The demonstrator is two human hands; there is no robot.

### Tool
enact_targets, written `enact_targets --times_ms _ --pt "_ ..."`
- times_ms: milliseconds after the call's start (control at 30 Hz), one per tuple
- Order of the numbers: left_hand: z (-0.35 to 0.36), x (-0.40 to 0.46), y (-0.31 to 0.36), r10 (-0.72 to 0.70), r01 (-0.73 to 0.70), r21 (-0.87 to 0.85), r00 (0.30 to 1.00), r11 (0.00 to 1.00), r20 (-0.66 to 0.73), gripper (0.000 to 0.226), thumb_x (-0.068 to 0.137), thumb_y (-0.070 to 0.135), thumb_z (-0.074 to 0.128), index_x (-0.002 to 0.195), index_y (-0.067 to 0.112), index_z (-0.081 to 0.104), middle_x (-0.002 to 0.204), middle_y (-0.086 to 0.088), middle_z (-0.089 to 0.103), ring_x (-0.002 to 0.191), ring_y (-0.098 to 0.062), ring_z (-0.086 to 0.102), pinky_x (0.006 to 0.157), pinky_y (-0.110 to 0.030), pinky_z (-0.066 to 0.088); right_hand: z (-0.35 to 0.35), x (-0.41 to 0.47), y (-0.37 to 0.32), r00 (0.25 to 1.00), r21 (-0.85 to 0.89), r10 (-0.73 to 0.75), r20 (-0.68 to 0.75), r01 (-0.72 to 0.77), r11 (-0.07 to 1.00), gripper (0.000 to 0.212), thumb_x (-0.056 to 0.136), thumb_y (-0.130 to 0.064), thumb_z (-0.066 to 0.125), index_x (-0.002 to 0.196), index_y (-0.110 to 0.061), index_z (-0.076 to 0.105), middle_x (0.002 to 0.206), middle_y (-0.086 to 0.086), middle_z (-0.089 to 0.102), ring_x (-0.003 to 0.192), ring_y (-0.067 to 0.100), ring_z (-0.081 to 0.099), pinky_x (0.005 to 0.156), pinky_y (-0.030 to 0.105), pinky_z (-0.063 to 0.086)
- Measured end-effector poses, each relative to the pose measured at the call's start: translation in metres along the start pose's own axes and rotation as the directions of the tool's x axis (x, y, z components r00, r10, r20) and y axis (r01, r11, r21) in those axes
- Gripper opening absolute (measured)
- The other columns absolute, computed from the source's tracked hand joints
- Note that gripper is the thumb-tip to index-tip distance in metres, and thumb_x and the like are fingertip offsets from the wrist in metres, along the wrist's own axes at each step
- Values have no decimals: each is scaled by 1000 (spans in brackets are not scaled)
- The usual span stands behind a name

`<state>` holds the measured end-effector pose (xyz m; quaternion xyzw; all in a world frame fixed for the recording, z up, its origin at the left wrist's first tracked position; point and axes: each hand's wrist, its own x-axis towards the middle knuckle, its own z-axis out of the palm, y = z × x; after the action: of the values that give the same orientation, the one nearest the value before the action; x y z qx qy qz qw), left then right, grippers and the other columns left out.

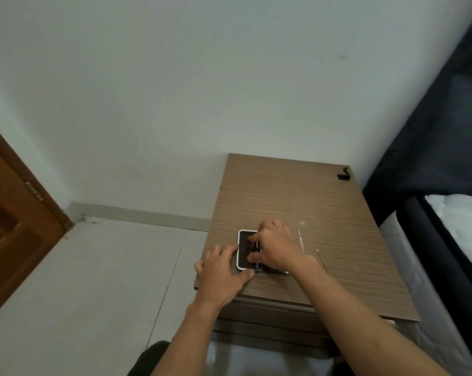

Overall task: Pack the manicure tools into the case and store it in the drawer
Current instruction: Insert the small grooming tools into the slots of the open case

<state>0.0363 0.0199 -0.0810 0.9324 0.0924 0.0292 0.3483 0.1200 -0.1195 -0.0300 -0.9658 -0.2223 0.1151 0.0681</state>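
Presently, low in the frame's centre on the tabletop (310,202), the case (246,249) is being steadied by the left hand (224,275) while a tool (255,244), clamped in the right hand (275,248)'s grip, is being seated and could slip free if misaligned.

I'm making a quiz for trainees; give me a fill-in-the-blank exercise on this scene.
1. The open case lies on the wooden ____.
2. The right hand works a tool into the ____.
3. The left hand steadies the case from its ____ side.
4. Two loose tools lie to the ____ of the case.

Missing words: nightstand; case; left; right
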Motion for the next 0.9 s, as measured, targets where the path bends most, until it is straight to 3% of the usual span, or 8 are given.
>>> enact_targets --times_ms 133,200,300,367,467,533,700,900 --pt "-1 -2 1 -2 2 12 1000 1000 -5 61 73 61 65 127 41 46 109 13 47 111 -11 42 93 -34 26 1 -9 5 999 12 -16 43 16 1000 60 82 -50 64 137 -32 50 135 3 43 124 25 33 101 39 27" --pt "-1 -2 1 0 0 3 1000 1000 -4 61 73 60 66 127 41 46 108 13 47 111 -11 41 93 -34 26 -2 -12 10 1000 106 20 18 -22 994 57 83 -52 62 136 -35 50 139 2 43 129 25 33 105 41 26" --pt "-2 -1 1 8 -8 -2 1000 1000 -4 64 73 61 66 130 41 45 108 13 47 109 -10 41 93 -34 26 -15 -16 28 961 353 224 -165 -155 923 42 89 -37 63 128 -24 60 133 6 58 123 24 51 101 36 40" --pt "-1 -1 0 3 -3 -2 1000 1000 3 66 72 62 66 131 41 44 109 13 48 110 -10 41 94 -35 26 -23 -19 48 899 452 407 -162 -299 840 33 90 -21 64 122 -14 64 123 9 66 111 25 63 94 34 50" --pt "0 -2 -1 -4 4 -10 1000 1000 8 66 73 62 66 131 41 44 110 13 48 112 -12 42 96 -36 26 -26 -20 72 842 377 520 -141 -440 815 20 85 -14 66 105 -13 71 108 13 72 101 29 66 91 38 53" --pt "0 -2 0 -1 2 -8 1000 1000 5 66 73 62 66 132 41 44 110 13 48 112 -12 41 95 -35 25 -24 -18 75 853 329 509 -118 -450 830 16 83 -10 65 96 -13 74 102 14 73 97 31 67 88 39 54" --pt "-2 -2 2 6 -6 1 1000 1000 -3 67 73 62 66 133 41 44 109 14 48 111 -10 41 96 -36 26 -11 -3 67 865 242 473 -170 -429 870 27 83 6 53 101 -5 69 104 19 70 99 35 64 88 43 53" --pt "-3 -3 3 -2 2 -12 1000 1000 1 66 73 61 67 132 42 44 108 15 47 109 -8 39 98 -36 27 -12 5 57 844 189 523 -118 -498 847 18 87 -4 55 104 -4 63 107 17 66 102 34 62 80 38 49"
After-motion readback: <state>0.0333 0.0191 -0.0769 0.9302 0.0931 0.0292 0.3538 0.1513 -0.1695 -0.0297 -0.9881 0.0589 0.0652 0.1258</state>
